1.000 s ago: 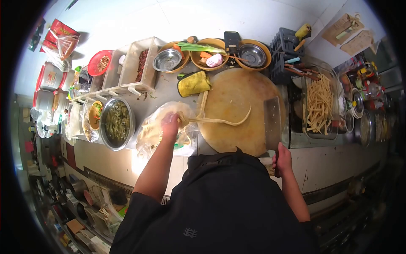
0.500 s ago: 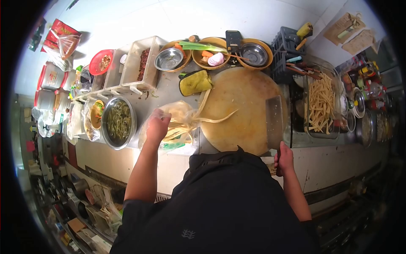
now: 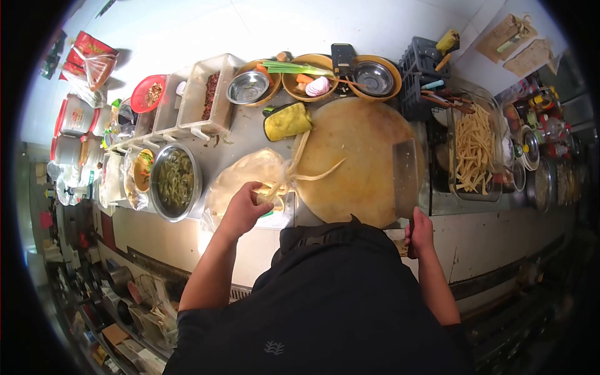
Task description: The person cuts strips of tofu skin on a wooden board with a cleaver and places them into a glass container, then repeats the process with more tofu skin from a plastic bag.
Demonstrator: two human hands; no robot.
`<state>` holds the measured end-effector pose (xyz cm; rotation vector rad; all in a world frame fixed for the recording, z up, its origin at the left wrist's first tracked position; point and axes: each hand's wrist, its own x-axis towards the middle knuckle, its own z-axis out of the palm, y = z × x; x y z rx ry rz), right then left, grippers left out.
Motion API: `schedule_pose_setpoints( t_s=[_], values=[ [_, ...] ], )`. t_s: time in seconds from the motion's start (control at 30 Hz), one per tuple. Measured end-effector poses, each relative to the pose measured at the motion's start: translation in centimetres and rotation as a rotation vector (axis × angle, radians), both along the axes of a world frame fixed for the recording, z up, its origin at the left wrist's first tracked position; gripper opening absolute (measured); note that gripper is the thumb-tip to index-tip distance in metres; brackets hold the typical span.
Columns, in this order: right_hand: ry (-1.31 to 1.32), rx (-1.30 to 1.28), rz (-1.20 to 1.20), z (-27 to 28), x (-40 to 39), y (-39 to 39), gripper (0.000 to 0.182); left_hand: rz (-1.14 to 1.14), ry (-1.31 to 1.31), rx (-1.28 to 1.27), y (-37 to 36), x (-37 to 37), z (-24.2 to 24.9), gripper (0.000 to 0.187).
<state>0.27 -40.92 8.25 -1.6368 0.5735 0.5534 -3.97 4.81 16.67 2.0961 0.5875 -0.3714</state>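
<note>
My left hand [image 3: 247, 211] is closed on the clear plastic bag [image 3: 234, 178], at its lower right part, over pale strips inside. Several long pale strips [image 3: 322, 175] stick out of the bag's mouth onto the round wooden board [image 3: 357, 150]. My right hand [image 3: 420, 231] is wrapped round the handle of a cleaver [image 3: 405, 178], whose wide blade lies along the board's right edge. A folded yellow cloth [image 3: 288, 121] rests behind the bag, at the board's upper left.
Left of the bag stands a steel bowl [image 3: 199, 181] of dark greens. Bowls of vegetables, a phone [image 3: 342, 57] and clear bins [image 3: 225, 94] line the back. A glass tray of pale strips [image 3: 474, 150] and a dark rack [image 3: 415, 81] are at right.
My left hand has moved right and toward me, to the strips in the bag. The bag's left part now lies uncovered by the hand. My right hand and the cleaver have hardly moved.
</note>
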Motion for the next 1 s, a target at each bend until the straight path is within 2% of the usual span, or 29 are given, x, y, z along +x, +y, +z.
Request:
schedule_pose_setpoints(
  t_s=[0.07,0.1,0.23,0.3,0.47,0.57,0.7,0.8,0.83,0.97,1.0],
  values=[
    [0.0,0.002,-0.006,-0.1,0.0,-0.2,0.045,0.086,-0.169,-0.173,-0.6,0.2,1.4,0.039],
    [-0.004,0.008,-0.005,-0.2,-0.1,-0.2,0.045,0.084,-0.168,-0.174,-0.7,0.6,2.6,0.039],
    [-0.004,0.01,0.01,-0.1,0.1,-0.2,0.045,0.297,-0.55,-0.064,0.2,2.1,7.4,0.022],
    [-0.002,0.01,0.007,0.1,0.2,-0.1,0.044,0.336,-0.625,-0.039,1.0,2.6,9.6,0.022],
    [0.002,0.017,-0.012,0.2,0.0,-0.1,0.043,0.34,-0.834,-0.035,1.6,3.9,13.3,0.024],
    [-0.007,0.029,-0.017,0.0,-0.1,-0.2,0.043,0.25,-0.808,0.018,-0.7,5.6,14.5,0.024],
    [-0.003,0.026,-0.033,0.3,0.0,0.2,0.042,-0.06,-0.625,0.139,-5.9,8.9,11.1,0.029],
    [0.003,0.025,-0.039,0.3,0.1,0.2,0.042,-0.199,-0.384,0.103,-10.3,12.3,2.8,0.026],
    [0.01,0.028,-0.026,0.2,0.1,0.1,0.042,-0.242,-0.331,0.111,-12.5,12.8,1.5,0.025],
    [0.012,0.014,-0.014,0.3,0.0,0.2,0.044,-0.482,-0.345,-0.005,-19.5,13.6,-8.2,0.026],
    [0.02,0.025,-0.039,0.3,0.0,0.2,0.042,-0.569,-0.291,0.022,-21.0,13.5,-9.1,0.029]
  ],
)
